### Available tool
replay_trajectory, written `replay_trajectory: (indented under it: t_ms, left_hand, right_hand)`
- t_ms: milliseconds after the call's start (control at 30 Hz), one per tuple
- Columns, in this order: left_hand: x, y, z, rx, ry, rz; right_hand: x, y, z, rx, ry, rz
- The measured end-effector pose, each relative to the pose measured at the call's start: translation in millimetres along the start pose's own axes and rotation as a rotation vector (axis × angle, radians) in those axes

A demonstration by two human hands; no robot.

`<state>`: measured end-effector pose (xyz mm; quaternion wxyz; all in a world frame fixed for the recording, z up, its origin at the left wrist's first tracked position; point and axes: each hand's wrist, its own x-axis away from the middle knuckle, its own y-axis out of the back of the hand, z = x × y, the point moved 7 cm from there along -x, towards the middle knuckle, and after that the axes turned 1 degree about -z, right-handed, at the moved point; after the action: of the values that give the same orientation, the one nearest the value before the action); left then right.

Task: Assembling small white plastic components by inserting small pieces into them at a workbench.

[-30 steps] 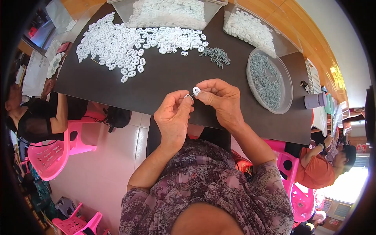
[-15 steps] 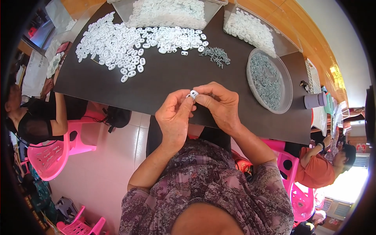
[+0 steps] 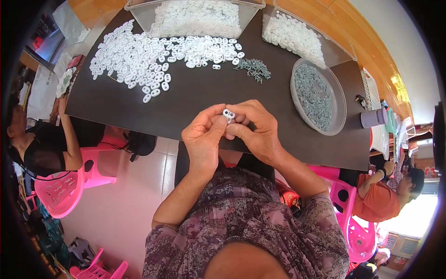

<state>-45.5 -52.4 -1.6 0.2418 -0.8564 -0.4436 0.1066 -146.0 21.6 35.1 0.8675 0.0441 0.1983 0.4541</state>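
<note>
Filling the top and middle of the frame is a big dark brown table (image 3: 186,90). A pink chair (image 3: 69,202) with holes in it is at the left. A big clear box (image 3: 141,17) sits at the top middle, with white bits inside. A second clear box (image 3: 334,44) with white bits in it is at the upper right. A wide pile of white pieces (image 3: 125,60) spreads over the upper left of the table. A round clear tub (image 3: 338,104) is at the right, full of gray bits that look like screws.

The left hand (image 3: 204,130) and right hand (image 3: 258,132) are close together in the middle. The left hand pinches a small white piece. The right pointer finger touches it too, but I cannot tell if that hand grips it. A purple-gray cup (image 3: 373,119) is at the far right. A little gray heap (image 3: 253,69) lies just beside the white pile. Smallest is the small white piece (image 3: 228,113), mid-frame, with its holes showing; fingers hide some of it.
</note>
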Motion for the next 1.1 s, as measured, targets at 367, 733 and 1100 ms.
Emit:
replay_trajectory:
  t_ms: [367,733,1100]
  left_hand:
    - [2.6,-1.3,4.3,0.064,0.019,-0.001]
    - [-0.8,0.7,0.6,0.007,-0.083,0.060]
    - [0.0,-1.3,-2.0,0.000,-0.104,0.085]
  right_hand:
    - [1.6,1.3,19.7,0.323,0.352,-0.063]
    - [0.3,3.6,18.8,0.238,0.288,-0.067]
    - [0.9,2.7,16.6,0.103,0.191,-0.069]
